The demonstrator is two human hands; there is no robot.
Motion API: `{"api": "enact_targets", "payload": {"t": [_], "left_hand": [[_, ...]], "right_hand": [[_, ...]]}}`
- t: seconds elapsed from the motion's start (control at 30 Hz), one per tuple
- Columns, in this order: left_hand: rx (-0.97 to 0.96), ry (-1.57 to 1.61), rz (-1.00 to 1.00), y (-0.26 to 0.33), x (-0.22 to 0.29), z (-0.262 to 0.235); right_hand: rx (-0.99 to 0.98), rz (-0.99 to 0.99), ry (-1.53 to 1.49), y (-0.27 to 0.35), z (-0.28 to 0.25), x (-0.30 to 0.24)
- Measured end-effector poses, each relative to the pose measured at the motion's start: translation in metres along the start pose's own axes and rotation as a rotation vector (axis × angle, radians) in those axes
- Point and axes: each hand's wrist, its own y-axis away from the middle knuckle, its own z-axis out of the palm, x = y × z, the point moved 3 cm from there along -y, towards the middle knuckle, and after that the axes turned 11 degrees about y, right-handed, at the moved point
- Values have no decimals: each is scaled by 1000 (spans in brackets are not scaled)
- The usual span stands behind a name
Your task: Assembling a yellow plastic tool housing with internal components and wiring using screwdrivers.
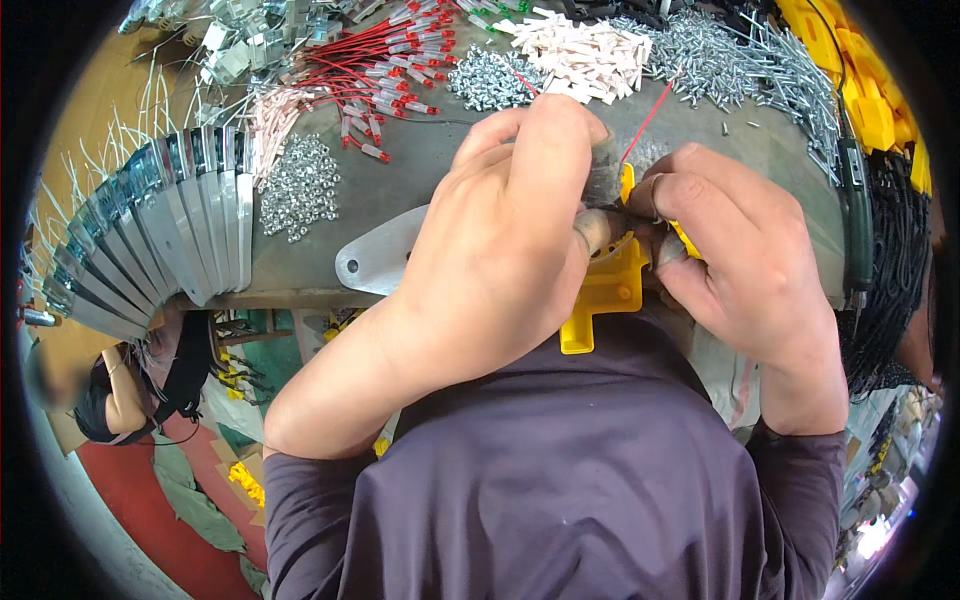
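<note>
A yellow plastic housing (612, 285) is held at the front edge of the worktable, close to my body. My left hand (515, 220) is closed round its left side, thumb pressed on it. From the right, my right hand (740, 245) pinches at the housing with bent fingers; any small piece between those fingertips is hidden. A thin red wire (648, 122) rises from the top of the housing between my hands. Partly under my left hand, a flat grey metal plate (375, 255) with a round hole lies on the table.
Metal blades (205, 215) fan out at left, by a pile of nuts (300, 190). Red-wired connectors (400, 75), white pieces (585, 55), screws (705, 60) and yellow parts (865, 90) line the back. A power screwdriver (856, 215) hangs at right near black cables (890, 270). Another person (115, 395) is at lower left.
</note>
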Motion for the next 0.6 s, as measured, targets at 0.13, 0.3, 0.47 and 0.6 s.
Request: {"api": "enact_targets", "payload": {"t": [0.13,0.3,0.47,0.6], "left_hand": [[43,150,-107,5,-10,7],[252,388,-149,13,-10,21],[170,-182,308,13,-3,17],[190,279,-41,10,-9,14]], "right_hand": [[34,5,-10,0,3,1],[-45,91,-133,3,11,8],[-239,502,-589,8,25,12],[144,-139,-45,4,19,7]]}}
